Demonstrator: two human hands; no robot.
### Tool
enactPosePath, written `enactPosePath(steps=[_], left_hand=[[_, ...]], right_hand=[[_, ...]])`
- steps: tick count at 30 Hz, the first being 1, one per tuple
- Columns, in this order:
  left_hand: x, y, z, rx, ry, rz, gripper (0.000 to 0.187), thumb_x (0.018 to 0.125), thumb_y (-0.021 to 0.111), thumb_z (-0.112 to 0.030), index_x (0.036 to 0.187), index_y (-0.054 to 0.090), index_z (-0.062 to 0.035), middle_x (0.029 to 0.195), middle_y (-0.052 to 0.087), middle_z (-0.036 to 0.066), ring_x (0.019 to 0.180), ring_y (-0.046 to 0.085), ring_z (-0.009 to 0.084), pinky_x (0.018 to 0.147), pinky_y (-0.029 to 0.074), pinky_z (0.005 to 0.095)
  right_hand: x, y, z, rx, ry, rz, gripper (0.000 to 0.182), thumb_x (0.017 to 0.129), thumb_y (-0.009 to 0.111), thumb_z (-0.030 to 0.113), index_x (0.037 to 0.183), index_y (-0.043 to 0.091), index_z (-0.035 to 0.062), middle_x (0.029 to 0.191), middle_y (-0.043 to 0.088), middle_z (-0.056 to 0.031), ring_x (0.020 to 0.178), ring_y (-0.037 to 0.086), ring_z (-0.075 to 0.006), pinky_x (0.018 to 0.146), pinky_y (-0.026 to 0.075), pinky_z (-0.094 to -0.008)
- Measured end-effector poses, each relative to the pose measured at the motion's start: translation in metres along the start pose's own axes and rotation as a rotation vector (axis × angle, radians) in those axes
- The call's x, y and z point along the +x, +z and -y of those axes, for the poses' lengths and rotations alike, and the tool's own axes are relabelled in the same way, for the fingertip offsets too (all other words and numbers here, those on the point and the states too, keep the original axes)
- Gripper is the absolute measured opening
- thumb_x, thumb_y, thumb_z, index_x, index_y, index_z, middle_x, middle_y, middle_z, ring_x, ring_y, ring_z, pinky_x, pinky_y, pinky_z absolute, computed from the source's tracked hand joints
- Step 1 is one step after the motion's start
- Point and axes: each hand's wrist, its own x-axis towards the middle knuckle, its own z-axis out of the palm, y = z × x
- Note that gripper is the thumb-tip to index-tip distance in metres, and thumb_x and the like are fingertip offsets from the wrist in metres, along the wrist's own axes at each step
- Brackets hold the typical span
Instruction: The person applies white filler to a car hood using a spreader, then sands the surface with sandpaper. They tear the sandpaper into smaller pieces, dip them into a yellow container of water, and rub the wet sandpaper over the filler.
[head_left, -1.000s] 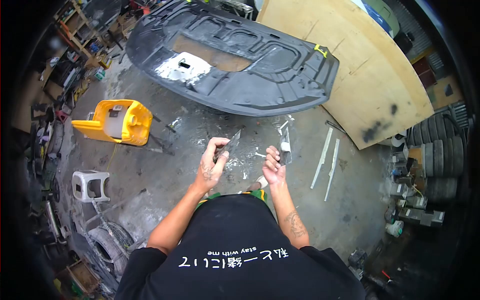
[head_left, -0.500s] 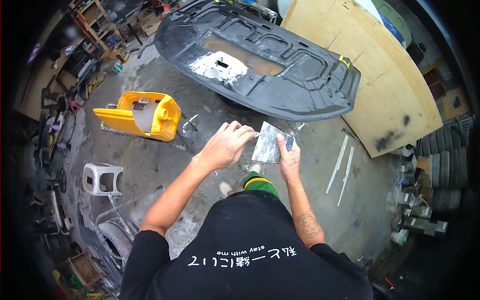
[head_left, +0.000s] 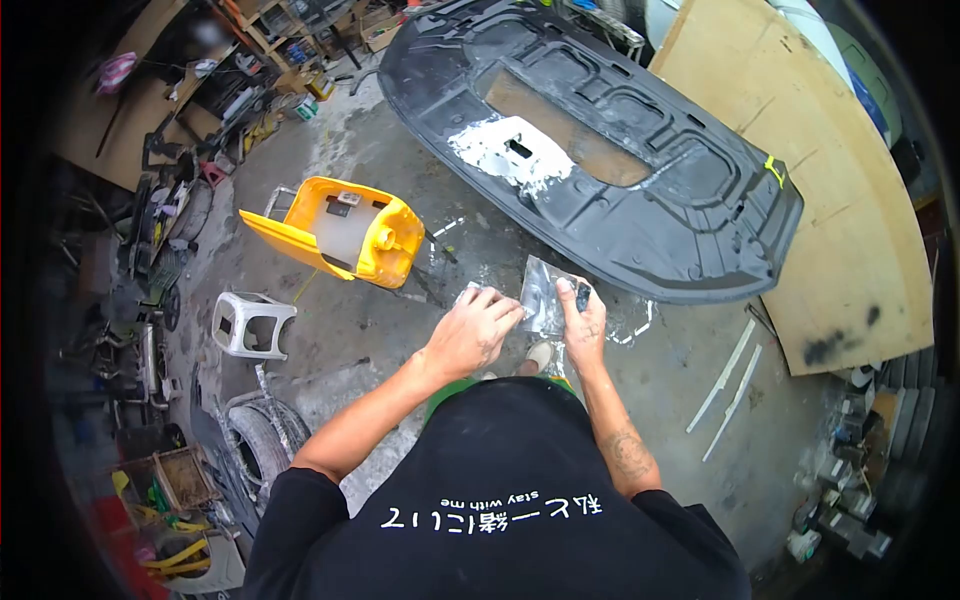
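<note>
In front of my body, my right hand grips a flat grey plate with pale smears, its thumb on the plate's face. A dark blue-black piece shows by the thumb, perhaps a handle. My left hand is closed just left of the plate, fingers bent together. A small pale bit shows at its fingertips, too hidden to name. Beyond both hands lies a large black vehicle panel, ribbed side up, with a white-coated patch around a dark slot.
A cut-open yellow jug stands left of the panel, near a white stool. Tires lie lower left. A wooden board leans at right, beside two pale strips on the concrete floor.
My view has turned, so the panel, jug and stool appear farther right. The plate is tilted differently in my right hand. My left hand has moved slightly down and stays closed.
</note>
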Motion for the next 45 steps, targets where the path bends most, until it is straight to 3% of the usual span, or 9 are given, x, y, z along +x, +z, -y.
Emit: enactPosePath(steps=[5, 9, 10, 13, 15, 19, 31, 40, 45], left_hand=[[-0.015, -0.019, 0.018, -0.023, 0.000, 0.075, 0.038, 0.073, 0.063, -0.001, 0.111, 0.065, -0.0043, 0.113, 0.066, 0.005, 0.103, 0.060, 0.0261, 0.089, 0.044, 0.0378], [-0.037, -0.023, 0.060, -0.215, -0.088, 0.051, 0.043, 0.073, 0.058, 0.005, 0.115, 0.064, -0.0037, 0.115, 0.066, 0.006, 0.105, 0.061, 0.0232, 0.094, 0.044, 0.0349], [-0.039, -0.027, 0.067, -0.564, -0.298, -0.095, 0.046, 0.073, 0.057, 0.005, 0.118, 0.063, -0.0032, 0.117, 0.065, 0.007, 0.107, 0.060, 0.0213, 0.097, 0.043, 0.0333], [-0.043, -0.038, 0.083, -1.262, -0.683, -0.456, 0.053, 0.073, 0.060, 0.000, 0.127, 0.058, 0.0009, 0.125, 0.060, 0.006, 0.116, 0.056, 0.0167, 0.103, 0.041, 0.0310], [-0.044, -0.045, 0.090, -1.458, -0.677, -0.582, 0.055, 0.075, 0.060, 0.001, 0.130, 0.056, 0.0009, 0.127, 0.059, 0.007, 0.118, 0.055, 0.0170, 0.104, 0.041, 0.0322], [-0.056, -0.051, 0.108, -1.507, -0.628, -0.522, 0.055, 0.075, 0.061, 0.001, 0.130, 0.056, 0.0004, 0.128, 0.057, 0.007, 0.121, 0.052, 0.0169, 0.105, 0.038, 0.0307], [-0.073, -0.069, 0.128, -1.142, -0.116, -0.366, 0.048, 0.080, 0.050, 0.016, 0.126, 0.055, 0.0012, 0.132, 0.052, 0.015, 0.121, 0.053, 0.0225, 0.100, 0.043, 0.0336], [-0.081, -0.055, 0.124, -1.119, -0.126, -0.375, 0.050, 0.076, 0.052, 0.019, 0.120, 0.057, -0.0018, 0.127, 0.053, 0.013, 0.117, 0.053, 0.0198, 0.099, 0.043, 0.0306], [-0.097, -0.025, 0.145, -0.864, -0.026, -0.202, 0.056, 0.068, 0.048, 0.018, 0.121, 0.054, -0.0026, 0.120, 0.054, 0.015, 0.116, 0.055, 0.0297, 0.104, 0.041, 0.0365]], right_hand=[[0.028, 0.009, 0.001, 0.143, 0.184, -0.014, 0.031, 0.099, 0.066, 0.032, 0.109, 0.069, 0.0022, 0.084, 0.063, 0.0024, 0.076, 0.052, -0.0056, 0.066, 0.043, -0.0237], [0.047, 0.026, 0.015, 0.349, 0.031, -0.090, 0.033, 0.100, 0.064, 0.033, 0.109, 0.068, 0.0022, 0.084, 0.062, 0.0039, 0.068, 0.050, -0.0038, 0.056, 0.040, -0.0222], [0.046, 0.025, 0.020, 0.384, 0.126, -0.046, 0.029, 0.099, 0.066, 0.031, 0.108, 0.064, 0.0033, 0.098, 0.069, -0.0030, 0.086, 0.066, -0.0112, 0.079, 0.054, -0.0282], [0.035, 0.050, 0.033, 0.475, 0.185, -0.074, 0.031, 0.100, 0.064, 0.033, 0.112, 0.063, 0.0050, 0.096, 0.068, -0.0018, 0.081, 0.067, -0.0109, 0.066, 0.054, -0.0268], [0.024, 0.068, 0.045, 0.473, 0.229, -0.094, 0.033, 0.101, 0.063, 0.036, 0.115, 0.062, 0.0061, 0.096, 0.069, -0.0015, 0.079, 0.067, -0.0107, 0.059, 0.051, -0.0260], [0.011, 0.104, 0.044, 0.617, 0.276, -0.128, 0.042, 0.101, 0.059, 0.046, 0.120, 0.059, 0.0082, 0.093, 0.067, -0.0002, 0.072, 0.066, -0.0081, 0.043, 0.046, -0.0236], [-0.010, 0.163, 0.039, 0.649, 0.200, -0.180, 0.043, 0.100, 0.060, 0.045, 0.116, 0.060, 0.0052, 0.093, 0.068, -0.0021, 0.068, 0.065, -0.0105, 0.044, 0.047, -0.0256], [-0.021, 0.169, 0.038, 0.532, 0.138, -0.180, 0.035, 0.101, 0.063, 0.035, 0.118, 0.061, 0.0054, 0.090, 0.069, -0.0021, 0.067, 0.065, -0.0097, 0.043, 0.045, -0.0240], [-0.027, 0.153, 0.021, 0.556, 0.206, -0.191, 0.029, 0.097, 0.070, 0.028, 0.114, 0.062, 0.0060, 0.093, 0.070, -0.0023, 0.067, 0.066, -0.0105, 0.042, 0.045, -0.0256]])
